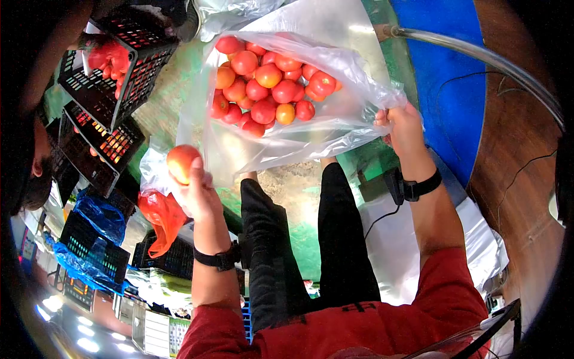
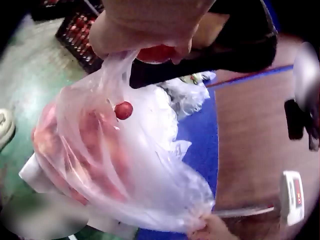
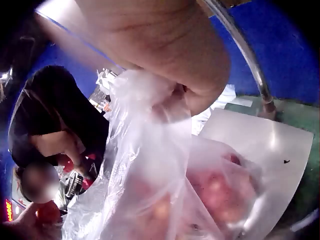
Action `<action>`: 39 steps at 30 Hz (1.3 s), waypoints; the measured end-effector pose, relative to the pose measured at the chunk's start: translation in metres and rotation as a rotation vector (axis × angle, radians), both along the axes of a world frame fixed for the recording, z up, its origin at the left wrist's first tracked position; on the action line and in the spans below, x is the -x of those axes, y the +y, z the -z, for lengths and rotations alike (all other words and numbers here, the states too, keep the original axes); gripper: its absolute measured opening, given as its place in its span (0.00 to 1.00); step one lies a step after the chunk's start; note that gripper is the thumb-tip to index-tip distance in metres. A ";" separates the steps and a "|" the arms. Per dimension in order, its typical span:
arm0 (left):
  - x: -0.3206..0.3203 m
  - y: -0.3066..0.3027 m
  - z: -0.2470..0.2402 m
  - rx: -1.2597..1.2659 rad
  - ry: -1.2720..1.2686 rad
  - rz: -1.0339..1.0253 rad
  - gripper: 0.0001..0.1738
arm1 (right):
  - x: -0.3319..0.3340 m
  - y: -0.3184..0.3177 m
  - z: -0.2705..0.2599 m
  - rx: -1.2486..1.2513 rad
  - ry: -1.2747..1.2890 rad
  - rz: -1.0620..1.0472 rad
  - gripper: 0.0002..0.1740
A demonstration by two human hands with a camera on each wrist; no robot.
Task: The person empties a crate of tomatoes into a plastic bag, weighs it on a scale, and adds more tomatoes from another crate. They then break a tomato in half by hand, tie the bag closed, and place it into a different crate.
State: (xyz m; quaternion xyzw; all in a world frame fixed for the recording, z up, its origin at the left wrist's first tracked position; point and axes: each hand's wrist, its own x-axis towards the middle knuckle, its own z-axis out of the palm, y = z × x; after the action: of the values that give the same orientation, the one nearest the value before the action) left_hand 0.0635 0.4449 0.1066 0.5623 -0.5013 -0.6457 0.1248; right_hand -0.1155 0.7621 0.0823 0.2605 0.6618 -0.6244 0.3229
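Note:
A clear plastic bag [image 1: 359, 113], full of red and orange tomatoes [image 1: 263, 84], lies open-mouthed in front of me. My right hand [image 1: 403, 122] grips the bag's gathered edge at its right end. Left of the bag, my left hand [image 1: 200, 194] holds one large tomato [image 1: 183, 163]. The left wrist view shows this tomato [image 2: 156, 54] partly covered by the hand, with the bag's film [image 2: 117, 75] drawn up to the fingers. A single small tomato [image 2: 124, 110] shows near the bag's opening there.
Under the bag is a pale metal plate [image 1: 353, 27], with a curved metal pole [image 1: 478, 51] beside it. Black crates [image 1: 143, 72] with tomatoes stand at the left, near another person. An orange-red bag [image 1: 162, 221] hangs below my left hand. A white display unit [image 2: 292, 197] stands on the brown surface.

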 end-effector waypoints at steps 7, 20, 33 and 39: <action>-0.008 -0.014 -0.002 -0.451 0.046 -0.235 0.19 | -0.030 0.038 0.028 -0.249 -0.105 -0.099 0.11; 0.094 0.130 -0.076 -0.462 0.206 0.072 0.32 | -0.010 0.104 0.072 -0.495 0.022 -0.063 0.16; 0.044 0.085 -0.046 -0.417 0.141 -0.198 0.24 | -0.014 0.107 0.080 -0.504 0.132 -0.569 0.22; 0.050 0.080 -0.055 -0.437 0.170 -0.249 0.27 | 0.011 0.052 0.020 -0.334 -0.538 -0.653 0.13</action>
State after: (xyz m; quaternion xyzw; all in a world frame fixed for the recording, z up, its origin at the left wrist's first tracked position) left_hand 0.0139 0.5247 0.1616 0.5768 -0.2645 -0.7634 0.1205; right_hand -0.1263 0.8139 0.0623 0.2396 0.6933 -0.2846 0.6172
